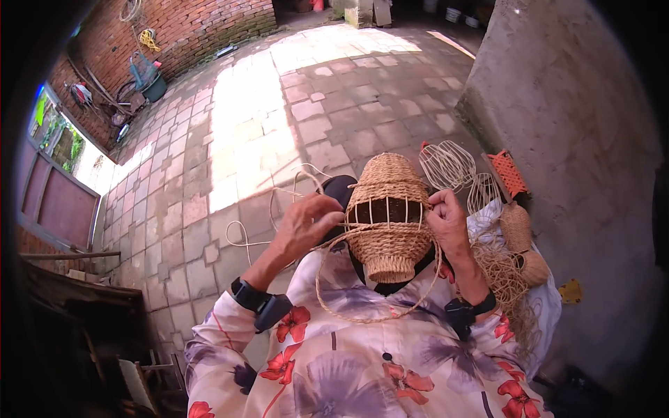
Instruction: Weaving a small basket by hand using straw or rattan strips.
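Note:
A woven straw basket (390, 245) lies in front of my chest, its narrow neck toward me. Around its middle, an open band shows bare pale ribs, with dark space behind them. My left hand (310, 221) is closed at the basket's left side, on straw cord that runs along the lower edge of the open band. At the right side, my right hand (447, 221) pinches the basket's edge by the end ribs; its fingertips are partly hidden. A loop of twisted straw cord (362, 320) hangs from the basket across my floral shirt.
To the right are wire-like coiled frames (447, 166), an orange-red plastic crate (509, 173), a smaller woven piece (516, 226) and a heap of loose straw cord (498, 279) beside a grey wall (578, 139). Loose pale cord (245, 242) trails over the paving at left.

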Action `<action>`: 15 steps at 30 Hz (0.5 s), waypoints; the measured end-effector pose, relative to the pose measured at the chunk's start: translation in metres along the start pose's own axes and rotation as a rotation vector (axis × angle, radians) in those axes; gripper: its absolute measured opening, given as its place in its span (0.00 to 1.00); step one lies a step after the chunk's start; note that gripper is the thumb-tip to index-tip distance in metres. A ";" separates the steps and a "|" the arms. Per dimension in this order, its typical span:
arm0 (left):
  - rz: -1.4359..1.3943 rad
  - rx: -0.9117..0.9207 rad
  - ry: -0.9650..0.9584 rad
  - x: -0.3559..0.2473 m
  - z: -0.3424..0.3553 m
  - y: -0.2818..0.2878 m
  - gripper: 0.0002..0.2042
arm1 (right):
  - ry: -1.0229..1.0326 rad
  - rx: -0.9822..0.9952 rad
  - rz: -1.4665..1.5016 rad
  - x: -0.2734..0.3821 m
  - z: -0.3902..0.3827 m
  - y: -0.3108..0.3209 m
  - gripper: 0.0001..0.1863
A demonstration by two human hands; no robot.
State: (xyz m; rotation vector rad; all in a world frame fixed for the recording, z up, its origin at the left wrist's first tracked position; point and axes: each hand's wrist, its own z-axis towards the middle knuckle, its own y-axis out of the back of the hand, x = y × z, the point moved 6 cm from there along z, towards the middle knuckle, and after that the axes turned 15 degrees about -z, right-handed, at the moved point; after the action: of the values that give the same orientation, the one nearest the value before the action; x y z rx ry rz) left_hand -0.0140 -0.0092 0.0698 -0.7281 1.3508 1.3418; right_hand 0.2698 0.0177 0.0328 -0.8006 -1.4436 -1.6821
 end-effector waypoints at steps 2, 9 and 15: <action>0.013 0.170 -0.042 -0.018 0.005 -0.033 0.14 | 0.016 0.004 0.011 0.000 0.000 -0.001 0.10; 0.203 0.170 -0.246 -0.030 0.005 -0.035 0.09 | -0.008 0.009 0.029 -0.001 0.001 -0.002 0.10; 0.823 -0.340 -0.145 0.064 -0.048 0.181 0.06 | -0.102 0.043 0.125 -0.004 0.000 0.002 0.11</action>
State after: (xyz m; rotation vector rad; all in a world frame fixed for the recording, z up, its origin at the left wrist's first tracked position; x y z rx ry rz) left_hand -0.2118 -0.0053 0.0584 -0.2644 1.3700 2.2655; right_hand 0.2741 0.0182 0.0302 -0.9443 -1.4626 -1.5309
